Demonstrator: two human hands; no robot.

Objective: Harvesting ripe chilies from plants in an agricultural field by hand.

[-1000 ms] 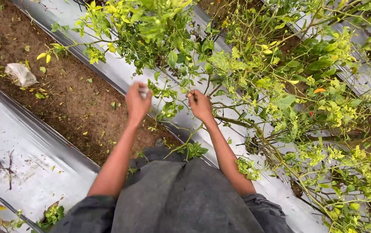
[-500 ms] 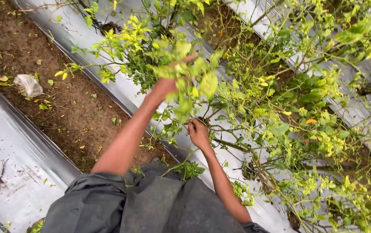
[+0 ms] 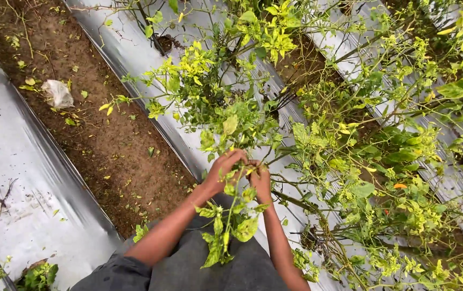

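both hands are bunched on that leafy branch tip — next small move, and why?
Probably part the leaves with the left hand while the right hand steadies the branch. Both hands meet at the same leafy tip, and the yellow-green foliage hides what the fingers are on, so nothing is clearly in a grip. An orange fruit hangs farther right, well apart from either hand.

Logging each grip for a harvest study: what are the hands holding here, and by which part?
Both the left hand and right hand close on a leafy branch of the plant, gripping its thin stem among the leaves; the exact finger placement is hidden.
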